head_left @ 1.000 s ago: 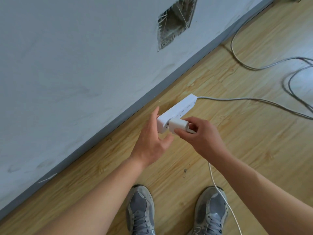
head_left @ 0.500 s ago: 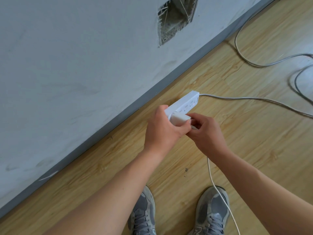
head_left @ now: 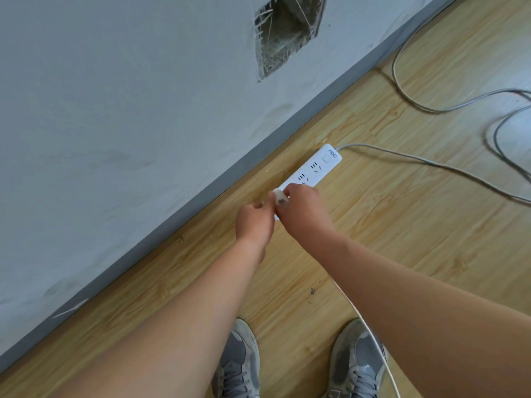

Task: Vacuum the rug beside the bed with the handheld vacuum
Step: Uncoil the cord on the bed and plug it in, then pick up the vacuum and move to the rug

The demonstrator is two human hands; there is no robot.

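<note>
On the far left we see a pale grey wall (head_left: pixel 115 110) running down to a darker grey baseboard (head_left: pixel 172 225), and higher up a rough hole (head_left: pixel 287 33) broken through the plaster. Below the baseboard lies a wood-grain floor (head_left: pixel 402 239). Our left hand (head_left: pixel 254 224) reaches out over it with its fingers curled in, knuckles up, right against a small white plug (head_left: pixel 279 196); the spot is blurred, so we cannot tell whether this hand holds anything. Below it, at the bottom edge, stands our left shoe (head_left: pixel 238 366), grey with laces. Our right hand (head_left: pixel 304 214) touches the left one and pinches the plug between thumb and curled fingers, at the near end of a white power strip (head_left: pixel 313 170). The strip lies near the baseboard, sockets facing up, with two free sockets and a round button (head_left: pixel 326 158) showing beyond our fingers. Our right shoe (head_left: pixel 356 360) stands below, and a thin white cord (head_left: pixel 370 334) runs under the right forearm and down across that shoe. From the strip's far end a grey cable (head_left: pixel 431 165) trails to the right edge, where more grey cable loops on the floor. Where the vacuum and the rug are we cannot tell from this view.
</note>
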